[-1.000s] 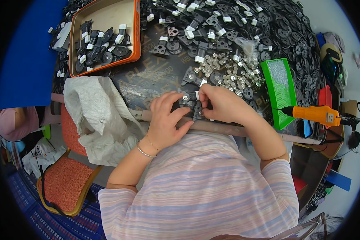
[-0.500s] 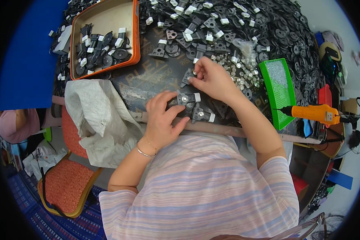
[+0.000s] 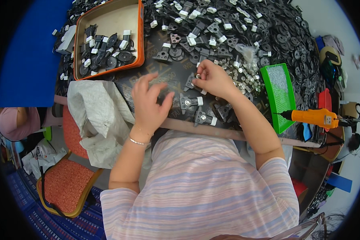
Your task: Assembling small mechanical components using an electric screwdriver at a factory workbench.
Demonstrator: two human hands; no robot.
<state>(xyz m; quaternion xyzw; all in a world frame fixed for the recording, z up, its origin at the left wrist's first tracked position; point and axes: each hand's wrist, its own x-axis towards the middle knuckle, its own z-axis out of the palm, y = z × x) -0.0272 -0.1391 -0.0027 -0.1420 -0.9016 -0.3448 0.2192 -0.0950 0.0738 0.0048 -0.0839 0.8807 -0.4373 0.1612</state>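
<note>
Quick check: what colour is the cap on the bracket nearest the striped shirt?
The cap is white, the bracket dark; head view shows it.

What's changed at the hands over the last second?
Left hand came off the middle bracket, moving left. Right hand moved forward from around the nearest bracket to the farther bracket. Unchanged: green tray, orange screwdriver.

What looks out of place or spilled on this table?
Nothing looks plainly damaged. The small round metal pieces might look spilled: they lie loose on the table, while the clear bits beside them sit in a green tray. They may be there on purpose.
</note>
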